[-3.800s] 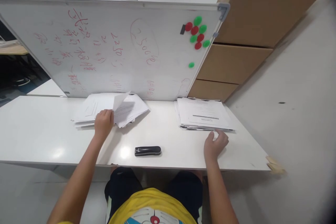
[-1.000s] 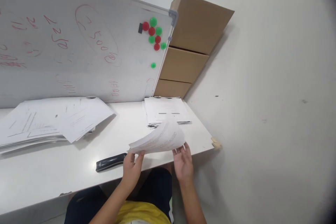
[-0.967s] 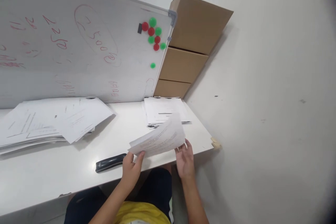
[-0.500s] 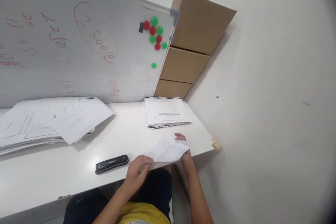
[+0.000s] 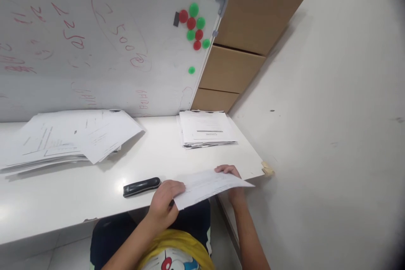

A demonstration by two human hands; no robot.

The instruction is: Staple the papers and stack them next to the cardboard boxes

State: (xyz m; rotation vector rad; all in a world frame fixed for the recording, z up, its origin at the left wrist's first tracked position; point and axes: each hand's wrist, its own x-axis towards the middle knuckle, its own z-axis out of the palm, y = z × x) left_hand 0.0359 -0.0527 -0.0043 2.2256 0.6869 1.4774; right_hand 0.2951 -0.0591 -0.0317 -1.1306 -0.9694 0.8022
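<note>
Both hands hold a thin set of printed white sheets [image 5: 209,185] over the table's near edge, almost flat. My left hand [image 5: 164,203] pinches its near left corner. My right hand [image 5: 230,177] grips the far right side, with fingers curled over the top edge. A black stapler [image 5: 141,187] lies on the white table [image 5: 95,181] just left of my left hand. A neat stack of papers [image 5: 205,128] sits at the back right, beyond the held sheets. A loose, spread pile of papers [image 5: 69,137] covers the back left.
A whiteboard [image 5: 95,50] with red writing and red and green magnets [image 5: 194,29] leans behind the table. Stacked cardboard boxes [image 5: 240,50] stand to its right. A white wall [image 5: 332,114] runs along the table's right end.
The held sheets came down from a raised, curved pose to lie almost flat at the table edge. My left hand slid onto the near corner. The camera shifted a little to the left.
</note>
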